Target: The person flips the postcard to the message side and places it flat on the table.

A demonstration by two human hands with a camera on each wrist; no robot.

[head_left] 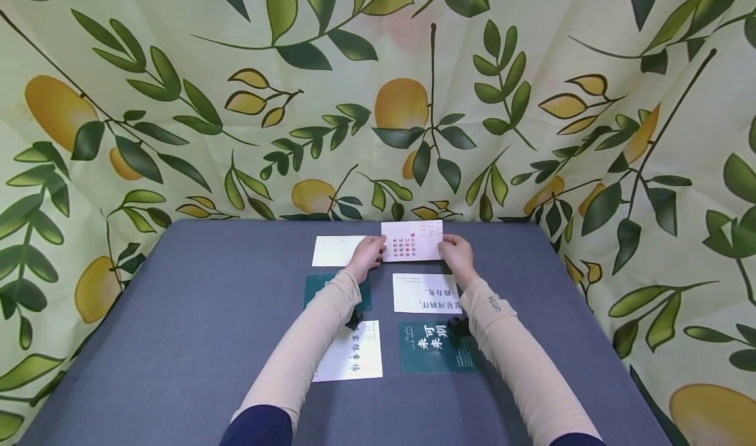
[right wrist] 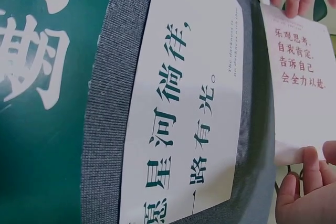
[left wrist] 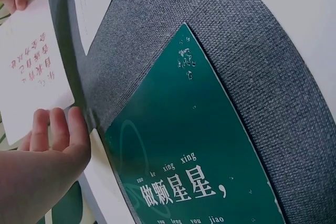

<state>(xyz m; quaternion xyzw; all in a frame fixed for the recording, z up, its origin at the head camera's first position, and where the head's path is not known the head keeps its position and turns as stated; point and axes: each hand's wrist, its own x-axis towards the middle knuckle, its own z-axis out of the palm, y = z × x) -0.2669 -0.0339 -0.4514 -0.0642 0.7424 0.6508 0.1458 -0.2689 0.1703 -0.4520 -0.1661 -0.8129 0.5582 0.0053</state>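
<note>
Pink card, raised at the far side of the table and held between the 2 hands; in the head view its upper edge lines up roughly with the table's far edge. Left arm: stretched forward, its beige left sleeve slanting up and inward across the left green card. The left hand is clamped on the card's left edge, its fingers bent. Right arm: also stretched forward, its beige right sleeve slanting up and inward from the lower right. The right hand is clamped on the opposite edge, thumb and fingers pinching near a corner. The pink card bears 4 lines of red characters.

Count: 6 cards in all, 1 pink, 3 white and 2 green. The 5 others lie flat on the table. Left column, 3 cards: the far white card, just beside the left hand; the left green card, partly hidden by the forearm in the head view; the near white card. Right column, 2 cards: the right white card, nearer than the pink card, and the right green card. Cameras: 2, a left camera and a right camera, both black, at the wrists.
</note>
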